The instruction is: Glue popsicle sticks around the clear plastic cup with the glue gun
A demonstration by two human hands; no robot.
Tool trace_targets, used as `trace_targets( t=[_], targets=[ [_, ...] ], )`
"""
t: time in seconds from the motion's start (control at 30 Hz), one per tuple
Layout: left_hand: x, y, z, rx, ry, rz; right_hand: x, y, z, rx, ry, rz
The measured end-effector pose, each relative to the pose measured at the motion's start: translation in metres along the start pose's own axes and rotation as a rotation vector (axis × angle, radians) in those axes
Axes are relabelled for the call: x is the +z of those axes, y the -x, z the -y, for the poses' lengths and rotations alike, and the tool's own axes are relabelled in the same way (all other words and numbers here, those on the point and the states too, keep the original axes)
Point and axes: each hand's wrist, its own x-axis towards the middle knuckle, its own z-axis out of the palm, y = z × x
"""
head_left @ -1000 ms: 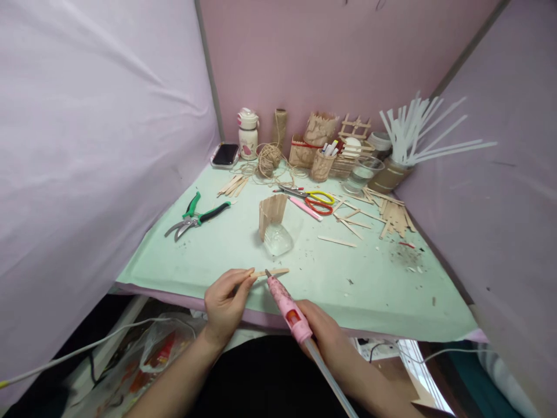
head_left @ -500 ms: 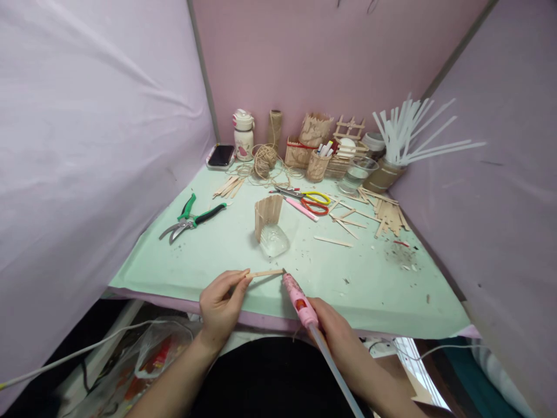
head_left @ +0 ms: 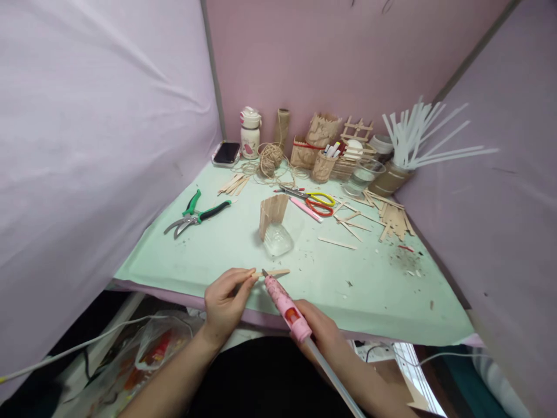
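Pinched by one end in my left hand [head_left: 230,299] is a wooden craft stick [head_left: 279,272], held level above the table's front part. My right hand [head_left: 319,331] is closed around a pink hot glue gun [head_left: 284,306], with a long clear glue stick [head_left: 333,377] sticking out of its back. The gun's nozzle is at the craft stick, close to my left fingertips. Just beyond my hands stands a clear square container [head_left: 278,239], with upright craft sticks [head_left: 273,216] along its back and left sides.
Pruning shears [head_left: 191,216] lie at left, scissors [head_left: 313,199] and a pink pen [head_left: 306,210] behind the container. Loose craft sticks [head_left: 394,217] are at right. Twine [head_left: 270,158], a bottle [head_left: 250,133], a phone [head_left: 227,153] and a water bowl [head_left: 363,177] line the back.
My right hand has moved the glue gun left, so the nozzle has gone from the craft stick's far end to near my left fingers. The camera view has shifted slightly.
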Motion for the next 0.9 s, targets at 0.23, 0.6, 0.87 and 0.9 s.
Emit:
trace_targets(
  t=[0.23,0.6,0.87,0.9],
  targets=[
    [0.000,-0.001,-0.002,0.004,0.008,-0.009,0.003,-0.002,-0.003,-0.031,-0.017,-0.013],
    [-0.002,0.003,0.000,-0.028,-0.043,-0.008,-0.017,0.012,-0.004,0.271,0.107,-0.098],
    [-0.006,0.003,0.000,-0.048,-0.016,-0.074,-0.021,0.018,-0.001,0.249,0.040,-0.211],
    [-0.006,0.004,0.000,-0.048,-0.011,-0.067,-0.021,0.019,-0.003,0.265,0.019,-0.231]
  ],
)
